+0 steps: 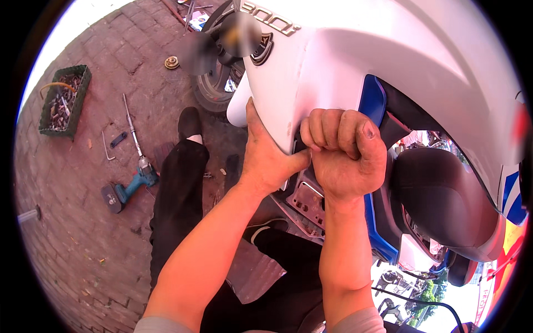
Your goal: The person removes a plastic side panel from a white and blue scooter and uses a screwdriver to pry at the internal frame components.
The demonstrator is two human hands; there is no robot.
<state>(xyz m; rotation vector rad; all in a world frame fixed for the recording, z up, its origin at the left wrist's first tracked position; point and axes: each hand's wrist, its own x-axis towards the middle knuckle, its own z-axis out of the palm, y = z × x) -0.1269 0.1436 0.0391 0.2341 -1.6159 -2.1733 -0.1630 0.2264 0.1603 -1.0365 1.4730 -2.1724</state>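
Observation:
A white scooter body panel fills the upper right of the head view. My left hand grips the lower edge of this panel, thumb pressed up along its side and fingers hidden behind it. My right hand is closed in a fist right beside it, knuckles against the panel edge; whatever it holds is hidden. Below the hands sits a grey metal bracket. The black seat lies to the right.
On the brick paving to the left lie a teal cordless drill with a long bit, an L-shaped hex key and a green crate of metal parts. The scooter's wheel is near my black shoe.

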